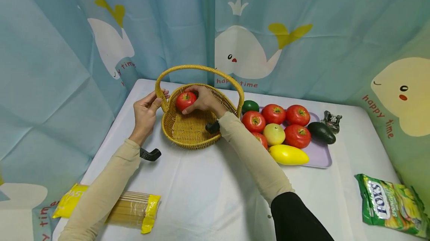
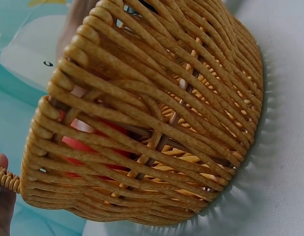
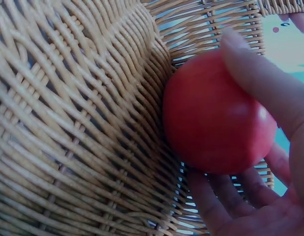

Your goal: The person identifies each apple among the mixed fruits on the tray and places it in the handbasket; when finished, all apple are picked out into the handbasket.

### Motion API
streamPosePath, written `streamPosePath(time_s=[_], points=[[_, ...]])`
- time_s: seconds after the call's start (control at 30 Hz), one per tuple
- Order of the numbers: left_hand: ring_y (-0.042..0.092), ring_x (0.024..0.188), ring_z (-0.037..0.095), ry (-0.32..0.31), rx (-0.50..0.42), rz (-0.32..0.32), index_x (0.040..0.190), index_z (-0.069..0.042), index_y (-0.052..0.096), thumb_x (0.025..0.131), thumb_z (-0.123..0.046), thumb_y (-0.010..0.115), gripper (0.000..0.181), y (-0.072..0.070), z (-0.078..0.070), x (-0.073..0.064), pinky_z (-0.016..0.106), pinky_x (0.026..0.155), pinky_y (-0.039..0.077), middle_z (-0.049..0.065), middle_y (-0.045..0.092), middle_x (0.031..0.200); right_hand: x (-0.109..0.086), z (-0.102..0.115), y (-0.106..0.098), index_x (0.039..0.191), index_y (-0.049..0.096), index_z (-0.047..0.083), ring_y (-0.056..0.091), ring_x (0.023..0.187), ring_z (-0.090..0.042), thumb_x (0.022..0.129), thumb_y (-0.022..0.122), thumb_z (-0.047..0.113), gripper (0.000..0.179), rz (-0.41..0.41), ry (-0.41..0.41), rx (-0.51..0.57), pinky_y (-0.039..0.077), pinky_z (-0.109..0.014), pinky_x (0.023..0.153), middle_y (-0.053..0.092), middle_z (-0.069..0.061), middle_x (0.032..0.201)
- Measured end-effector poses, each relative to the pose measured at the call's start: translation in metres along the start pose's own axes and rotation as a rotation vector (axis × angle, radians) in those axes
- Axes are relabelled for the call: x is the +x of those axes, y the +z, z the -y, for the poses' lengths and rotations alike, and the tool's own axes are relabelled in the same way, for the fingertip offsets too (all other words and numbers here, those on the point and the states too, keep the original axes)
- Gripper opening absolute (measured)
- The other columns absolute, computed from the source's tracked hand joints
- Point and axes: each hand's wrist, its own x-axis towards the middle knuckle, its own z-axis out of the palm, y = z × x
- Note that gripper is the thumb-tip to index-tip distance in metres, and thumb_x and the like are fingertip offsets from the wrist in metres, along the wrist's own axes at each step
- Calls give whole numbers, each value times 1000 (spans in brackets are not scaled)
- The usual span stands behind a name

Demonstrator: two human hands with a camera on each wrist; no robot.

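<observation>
A yellow wicker basket (image 1: 191, 129) with a tall arched handle stands at the back of the white table. My left hand (image 1: 145, 113) pinches the left foot of that handle between thumb and fingers. Inside the basket, at its left end, my right hand (image 1: 202, 99) grips a red apple (image 1: 186, 101). In the right wrist view the thumb lies over one side of the apple (image 3: 216, 113) and the fingers curl beneath it, close to the woven wall. Through the weave in the left wrist view, the red of the apple (image 2: 95, 147) shows in part.
Right of the basket, a lilac tray (image 1: 320, 155) bears several red apples, a pale green round fruit (image 1: 274, 134), a yellow mango (image 1: 289, 155) and a dark avocado (image 1: 321, 132). A pasta pack (image 1: 129, 211) lies front left, a green FOX'S bag (image 1: 391, 205) front right. Curtains hang behind.
</observation>
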Motion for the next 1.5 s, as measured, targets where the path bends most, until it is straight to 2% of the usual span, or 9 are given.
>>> streamPosePath(time_s=[0.23, 0.47, 0.63, 0.83, 0.93, 1.07, 1.2, 1.4, 1.5], points=[[79, 105, 20, -15, -12, 0, 128, 15, 68, 103, 2, 64, 29, 3, 1, -1, 28, 97, 63, 12, 80, 117, -5, -4, -4, 144, 63, 13, 57, 132, -27, 77, 98, 21, 76, 20, 43, 161, 53, -41, 114, 59, -10, 148], [79, 104, 17, -16, -1, 0, 129, 16, 67, 104, 1, 63, 30, 2, 4, -2, 28, 96, 63, 15, 79, 119, -18, 4, -14, 148, 59, 8, 56, 136, -28, 79, 97, 21, 80, 2, 13, 196, 49, -41, 118, 60, -10, 150], [79, 103, 16, -17, -4, -10, 130, 16, 67, 104, 0, 63, 31, 0, 4, -2, 27, 94, 63, 12, 80, 117, -36, 20, -23, 150, 57, 7, 52, 143, -27, 78, 97, 21, 84, -10, -20, 222, 44, -43, 123, 58, -10, 154], [79, 104, 18, -17, -4, -13, 129, 12, 70, 103, 0, 65, 30, -1, 2, -2, 27, 94, 64, 5, 81, 115, -67, 40, -33, 151, 57, 10, 48, 146, -32, 80, 96, 22, 81, 20, -57, 248, 43, -49, 124, 56, -13, 155], [79, 104, 19, -17, -6, -8, 128, 13, 70, 103, 0, 65, 29, -1, 1, -2, 27, 93, 64, 8, 81, 115, -85, 45, -38, 151, 57, 11, 48, 147, -32, 81, 95, 24, 81, 33, -94, 257, 44, -51, 123, 57, -11, 154], [79, 104, 19, -17, 5, -2, 128, 12, 70, 103, -2, 65, 29, 0, -1, -2, 27, 95, 63, 19, 78, 119, -111, 46, -44, 149, 59, 12, 52, 146, -24, 82, 93, 25, 76, 32, -138, 260, 43, -45, 125, 60, -4, 150], [79, 105, 18, -18, 7, 0, 129, 13, 69, 103, -2, 65, 31, 1, -2, -3, 26, 96, 63, 24, 76, 122, -139, 40, -50, 146, 62, 13, 54, 144, -21, 84, 92, 21, 69, 25, -182, 251, 41, -40, 126, 63, -1, 147], [79, 106, 17, -14, -25, 2, 132, 17, 65, 104, -2, 64, 34, 2, -4, -4, 27, 97, 62, 7, 80, 117, -174, 19, -58, 146, 63, 10, 58, 141, -22, 85, 92, 15, 68, -4, -220, 245, 45, -40, 124, 64, -4, 147], [79, 106, 18, -15, -35, 3, 133, 14, 66, 104, -2, 64, 33, 2, -4, -5, 28, 98, 62, 4, 80, 116, -188, 6, -63, 145, 63, 10, 60, 139, -22, 84, 93, 14, 69, -27, -231, 216, 50, -43, 119, 65, -5, 147]])
